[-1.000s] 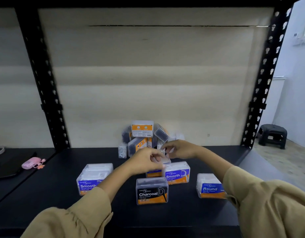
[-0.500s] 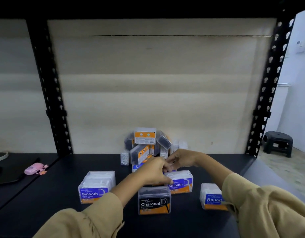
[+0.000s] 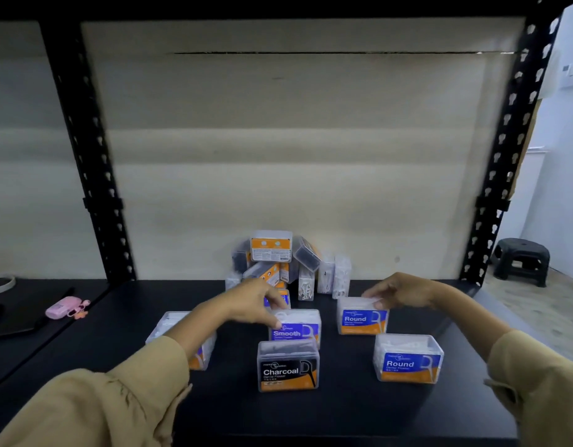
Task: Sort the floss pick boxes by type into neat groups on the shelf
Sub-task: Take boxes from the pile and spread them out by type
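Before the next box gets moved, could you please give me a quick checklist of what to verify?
1. Right hand grips the rear Round box by its top: ok.
2. That box sits directly behind the front Round box, labels matching: ok.
3. Left hand has a firm hold on the Smooth box: cannot tell, only fingertips touch.
4. Charcoal box stands upright: ok.
5. Pile at the back is sorted: not ok.
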Demonstrator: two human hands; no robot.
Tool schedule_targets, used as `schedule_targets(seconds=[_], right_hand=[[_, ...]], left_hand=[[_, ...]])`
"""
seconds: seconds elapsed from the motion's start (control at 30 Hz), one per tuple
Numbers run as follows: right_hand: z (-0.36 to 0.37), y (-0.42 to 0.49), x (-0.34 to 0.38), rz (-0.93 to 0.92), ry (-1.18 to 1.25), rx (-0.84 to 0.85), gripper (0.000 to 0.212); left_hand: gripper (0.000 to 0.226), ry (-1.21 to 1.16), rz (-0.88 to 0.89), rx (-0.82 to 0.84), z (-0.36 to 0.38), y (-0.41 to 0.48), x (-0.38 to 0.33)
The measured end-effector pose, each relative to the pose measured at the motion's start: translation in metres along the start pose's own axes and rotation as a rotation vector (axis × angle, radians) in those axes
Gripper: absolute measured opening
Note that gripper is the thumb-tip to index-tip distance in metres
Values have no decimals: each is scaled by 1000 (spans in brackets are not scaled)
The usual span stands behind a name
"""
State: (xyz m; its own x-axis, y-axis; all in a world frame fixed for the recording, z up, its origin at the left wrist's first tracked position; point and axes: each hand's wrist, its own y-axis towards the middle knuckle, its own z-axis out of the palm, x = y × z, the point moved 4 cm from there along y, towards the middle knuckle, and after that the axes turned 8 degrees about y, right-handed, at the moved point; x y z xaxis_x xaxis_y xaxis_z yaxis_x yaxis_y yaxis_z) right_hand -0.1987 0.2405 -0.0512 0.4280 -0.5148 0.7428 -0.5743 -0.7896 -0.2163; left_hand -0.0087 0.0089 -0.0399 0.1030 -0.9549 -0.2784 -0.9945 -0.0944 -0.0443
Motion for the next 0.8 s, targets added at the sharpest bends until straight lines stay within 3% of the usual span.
schedule_targets(seconds=[0.53,0.67,0.8], right_hand=[[-11,-29,-30,-11,170,3,29],[-10,-29,-28,-40,184,34,88],[-9,-30,-26,-56,218,36,92]], left_hand=[[39,-48,-164,-10,-28,-28,88],[37,-158,-204,-17,-29,-32,103],[31,-308,-249,-44,-27,-34,111]])
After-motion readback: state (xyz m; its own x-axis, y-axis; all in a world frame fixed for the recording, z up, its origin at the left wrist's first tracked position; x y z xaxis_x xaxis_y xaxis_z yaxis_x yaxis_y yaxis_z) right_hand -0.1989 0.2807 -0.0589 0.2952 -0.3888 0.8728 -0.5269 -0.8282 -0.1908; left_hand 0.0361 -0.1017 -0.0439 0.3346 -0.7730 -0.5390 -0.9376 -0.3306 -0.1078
